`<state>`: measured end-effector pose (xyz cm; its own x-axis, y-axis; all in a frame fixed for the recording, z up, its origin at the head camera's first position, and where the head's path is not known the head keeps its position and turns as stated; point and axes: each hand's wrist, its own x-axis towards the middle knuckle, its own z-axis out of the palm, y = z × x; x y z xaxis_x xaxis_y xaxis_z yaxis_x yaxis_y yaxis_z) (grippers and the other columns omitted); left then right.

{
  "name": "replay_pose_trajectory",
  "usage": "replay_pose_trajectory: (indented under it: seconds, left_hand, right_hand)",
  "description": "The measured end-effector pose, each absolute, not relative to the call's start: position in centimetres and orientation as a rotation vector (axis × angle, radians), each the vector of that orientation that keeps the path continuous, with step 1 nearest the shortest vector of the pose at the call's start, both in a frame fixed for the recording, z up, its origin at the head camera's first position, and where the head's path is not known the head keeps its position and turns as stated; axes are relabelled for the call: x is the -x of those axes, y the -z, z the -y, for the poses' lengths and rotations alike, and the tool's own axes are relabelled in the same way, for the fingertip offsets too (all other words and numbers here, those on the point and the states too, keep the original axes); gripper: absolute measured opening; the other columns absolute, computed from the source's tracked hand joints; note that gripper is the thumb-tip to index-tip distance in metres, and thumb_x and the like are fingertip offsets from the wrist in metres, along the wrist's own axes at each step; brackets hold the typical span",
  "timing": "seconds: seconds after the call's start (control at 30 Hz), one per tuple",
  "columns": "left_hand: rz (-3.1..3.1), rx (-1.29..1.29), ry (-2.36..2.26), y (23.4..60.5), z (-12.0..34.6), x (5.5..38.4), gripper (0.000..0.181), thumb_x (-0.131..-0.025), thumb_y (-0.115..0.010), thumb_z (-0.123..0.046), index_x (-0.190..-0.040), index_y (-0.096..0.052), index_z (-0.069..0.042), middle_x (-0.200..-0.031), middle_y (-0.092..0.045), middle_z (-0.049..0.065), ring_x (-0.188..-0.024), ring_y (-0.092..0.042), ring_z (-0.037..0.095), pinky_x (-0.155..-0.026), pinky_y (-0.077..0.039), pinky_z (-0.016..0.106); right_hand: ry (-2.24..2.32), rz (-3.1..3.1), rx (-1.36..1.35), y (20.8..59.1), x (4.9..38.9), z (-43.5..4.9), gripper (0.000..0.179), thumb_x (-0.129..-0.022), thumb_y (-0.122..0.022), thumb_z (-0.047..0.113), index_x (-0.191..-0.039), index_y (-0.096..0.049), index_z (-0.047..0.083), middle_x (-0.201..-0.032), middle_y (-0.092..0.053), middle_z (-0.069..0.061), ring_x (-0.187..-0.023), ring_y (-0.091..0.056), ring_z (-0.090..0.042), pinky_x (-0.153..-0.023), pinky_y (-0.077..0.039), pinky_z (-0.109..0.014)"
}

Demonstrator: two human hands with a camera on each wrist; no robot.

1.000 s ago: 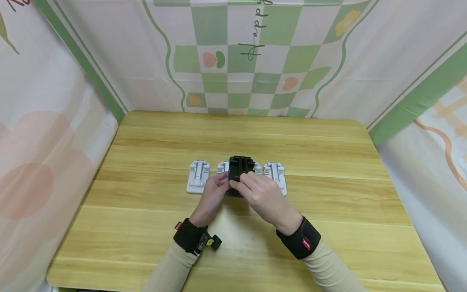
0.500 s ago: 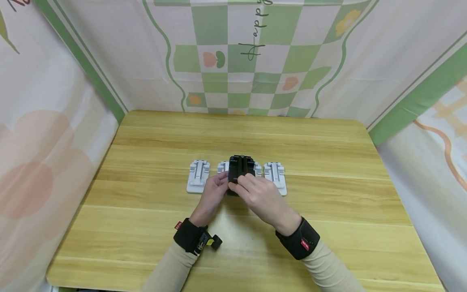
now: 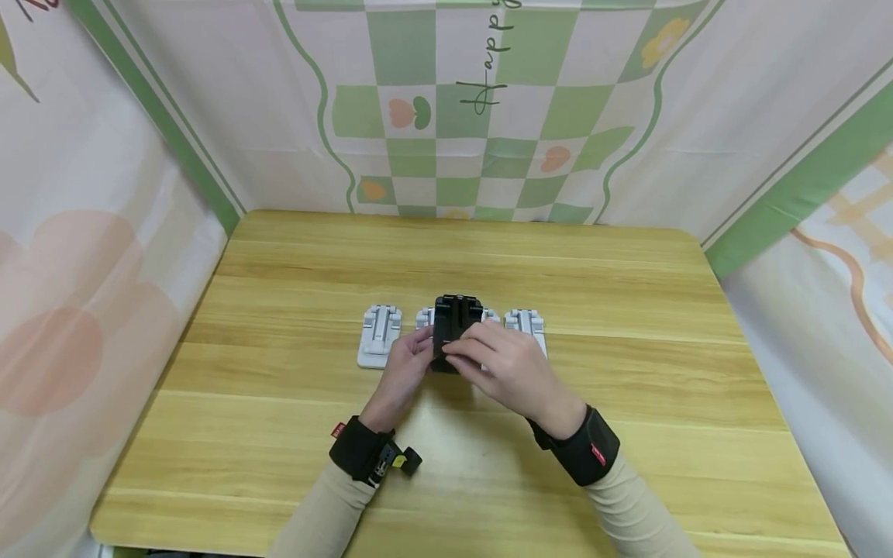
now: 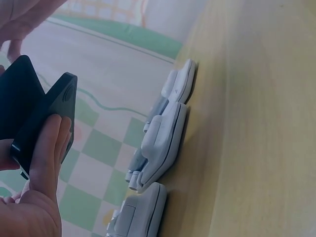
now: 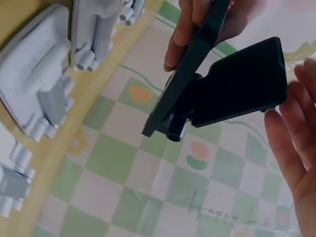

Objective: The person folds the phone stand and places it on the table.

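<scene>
A black folding phone stand (image 3: pixel 456 314) is held up over the middle of the table, in front of white ones. My left hand (image 3: pixel 405 368) grips its base plate (image 4: pixel 59 106) from the left side, fingers flat along the back and thumb on the other face. At the stand's lower front, my right hand (image 3: pixel 505 364) has thumb and fingertips at the edge of the hinged plate (image 5: pixel 242 81). In the right wrist view this plate stands at an angle away from the base. Fingers partly hide the stand in the head view.
Several white folded phone stands lie in a row on the wooden table (image 3: pixel 279 434): one at the left end (image 3: pixel 380 335), one at the right end (image 3: pixel 526 329), the middle ones partly hidden. A patterned cloth (image 3: pixel 460 155) hangs behind the table.
The black stand has shifted slightly left. My right hand has turned, with its wrist a little farther right and its fingers straighter. My left hand keeps its grip.
</scene>
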<state>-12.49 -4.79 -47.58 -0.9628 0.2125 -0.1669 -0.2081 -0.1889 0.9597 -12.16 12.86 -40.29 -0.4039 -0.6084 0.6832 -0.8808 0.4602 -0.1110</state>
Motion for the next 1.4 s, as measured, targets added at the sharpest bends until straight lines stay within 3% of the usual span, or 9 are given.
replay_pose_trajectory:
  seconds: [0.17,0.37,0.53,0.73,1.03,1.4]
  left_hand:
    - [-1.787,0.04,-2.229,47.5,4.8,12.5,0.047,-0.096,-0.053,-0.02,-0.137,-0.044,0.0,-0.128,-0.06,0.013,-0.108,-0.059,0.017,-0.086,-0.051,0.026]
    - [-1.777,0.041,-2.238,47.5,4.9,12.5,0.05,-0.096,-0.053,-0.02,-0.14,-0.04,0.0,-0.13,-0.058,0.013,-0.112,-0.057,0.015,-0.092,-0.05,0.028]
    - [-1.773,0.032,-2.247,47.5,5.0,12.5,0.051,-0.095,-0.054,-0.022,-0.14,-0.04,0.0,-0.128,-0.06,0.012,-0.109,-0.059,0.017,-0.088,-0.052,0.027]
    - [-1.779,0.025,-2.248,47.4,5.0,12.5,0.051,-0.096,-0.054,-0.021,-0.14,-0.04,0.001,-0.127,-0.06,0.013,-0.109,-0.059,0.017,-0.088,-0.052,0.027]
    - [-1.801,0.035,-2.225,47.4,5.1,12.5,0.052,-0.095,-0.054,-0.024,-0.14,-0.04,0.0,-0.128,-0.059,0.014,-0.11,-0.059,0.017,-0.088,-0.052,0.027]
    - [-1.794,0.035,-2.211,47.5,5.3,12.5,0.051,-0.095,-0.054,-0.026,-0.139,-0.043,-0.002,-0.13,-0.059,0.012,-0.111,-0.058,0.016,-0.086,-0.052,0.026]
  right_hand:
    - [-0.874,2.159,-1.045,40.8,13.2,-13.5,0.019,-0.08,-0.071,0.013,-0.098,-0.071,0.007,-0.091,-0.065,-0.003,-0.084,-0.058,-0.012,-0.067,-0.054,-0.028]
    - [-1.233,2.264,-0.738,41.8,14.1,-14.2,0.036,-0.083,-0.069,0.009,-0.117,-0.061,0.002,-0.105,-0.06,-0.011,-0.094,-0.055,-0.023,-0.074,-0.053,-0.04]
    - [-1.465,2.463,-0.488,42.4,14.3,-14.6,0.05,-0.091,-0.062,0.027,-0.134,-0.048,0.006,-0.119,-0.053,-0.011,-0.101,-0.053,-0.021,-0.081,-0.052,-0.04]
    - [-1.73,2.66,-0.289,43.1,14.7,-14.8,0.066,-0.092,-0.055,0.046,-0.143,-0.037,0.008,-0.125,-0.051,-0.012,-0.102,-0.055,-0.021,-0.085,-0.051,-0.042]
    - [-2.413,2.531,-0.204,43.4,15.2,-15.2,0.065,-0.095,-0.054,0.034,-0.146,-0.029,0.004,-0.13,-0.047,-0.02,-0.105,-0.056,-0.025,-0.085,-0.053,-0.04]
    - [-2.559,2.487,-0.16,43.8,15.2,-14.9,0.073,-0.092,-0.059,0.029,-0.149,-0.02,0.006,-0.125,-0.051,-0.021,-0.105,-0.058,-0.025,-0.087,-0.052,-0.04]
